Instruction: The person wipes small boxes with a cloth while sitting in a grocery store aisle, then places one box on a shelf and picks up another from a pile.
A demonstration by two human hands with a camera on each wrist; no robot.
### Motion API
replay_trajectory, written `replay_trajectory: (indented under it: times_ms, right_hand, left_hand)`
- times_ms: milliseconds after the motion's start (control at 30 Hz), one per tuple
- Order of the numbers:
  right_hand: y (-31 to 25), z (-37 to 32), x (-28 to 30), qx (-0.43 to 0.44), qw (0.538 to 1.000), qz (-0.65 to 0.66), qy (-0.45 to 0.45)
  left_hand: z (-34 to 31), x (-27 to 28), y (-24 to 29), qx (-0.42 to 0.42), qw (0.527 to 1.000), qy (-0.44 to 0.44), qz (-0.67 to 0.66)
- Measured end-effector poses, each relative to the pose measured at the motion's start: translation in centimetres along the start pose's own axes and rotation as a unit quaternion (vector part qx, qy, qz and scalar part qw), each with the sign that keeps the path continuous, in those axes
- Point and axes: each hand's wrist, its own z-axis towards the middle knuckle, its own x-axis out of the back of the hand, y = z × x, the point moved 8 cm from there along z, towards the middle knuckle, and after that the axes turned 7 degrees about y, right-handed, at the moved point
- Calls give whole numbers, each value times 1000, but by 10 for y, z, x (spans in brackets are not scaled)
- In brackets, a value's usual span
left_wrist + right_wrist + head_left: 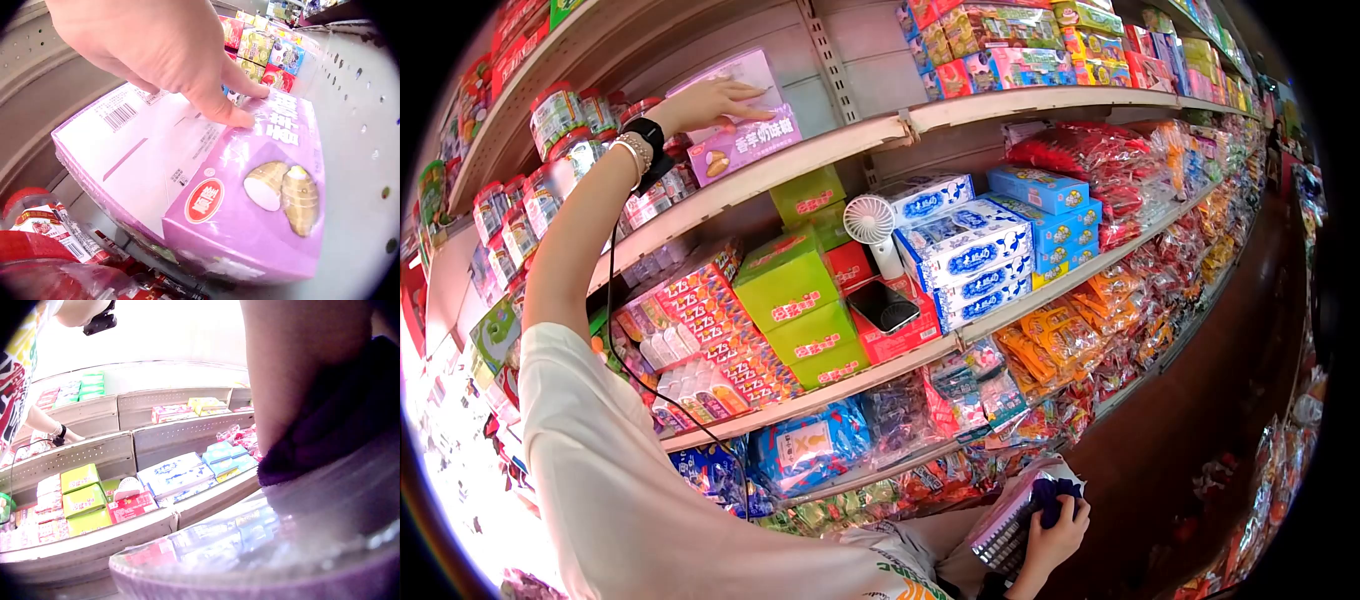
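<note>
My left hand (712, 104) lies over a purple candy box (745, 145) on the upper shelf, fingers stretched across its top. In the left wrist view, the fingertips (240, 119) touch the box near the edge of its taro-printed front. Low at the front, my right hand (1055, 540) grips a bunched dark purple cloth (1052, 500). The cloth is pressed against a shiny, plastic-covered purple box (1003, 520). Up close in the right wrist view, the cloth (337, 419) sits on that box's glossy surface (250, 550), which mirrors the shelves.
Red-lidded jars (558, 118) stand left of the purple box. One shelf down are green boxes (790, 280), a white handheld fan (870, 220), a phone (883, 305) and blue-white boxes (970, 250). A black cable (635, 375) hangs from the left wrist past the shelf edge.
</note>
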Motion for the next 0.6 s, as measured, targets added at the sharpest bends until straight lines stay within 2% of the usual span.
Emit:
replay_trajectory:
  times_ms: [67, 133, 267, 600]
  right_hand:
    - [0, 0, 1, 1, 1000, 3, 2]
    - [0, 1, 2, 3, 1000, 6, 6]
    - [2, 0, 2, -5, 1000, 8, 0]
    - [2, -1, 1, 0, 1000, 5, 0]
  left_hand:
    - [-3, -2, 6, 6, 1000, -21, 9]
    - [-6, -7, 10, 95, 995, -39, -8]
    - [-9, 7, 32, 129, 989, -74, 12]
    - [-6, 19, 24, 119, 991, -38, 40]
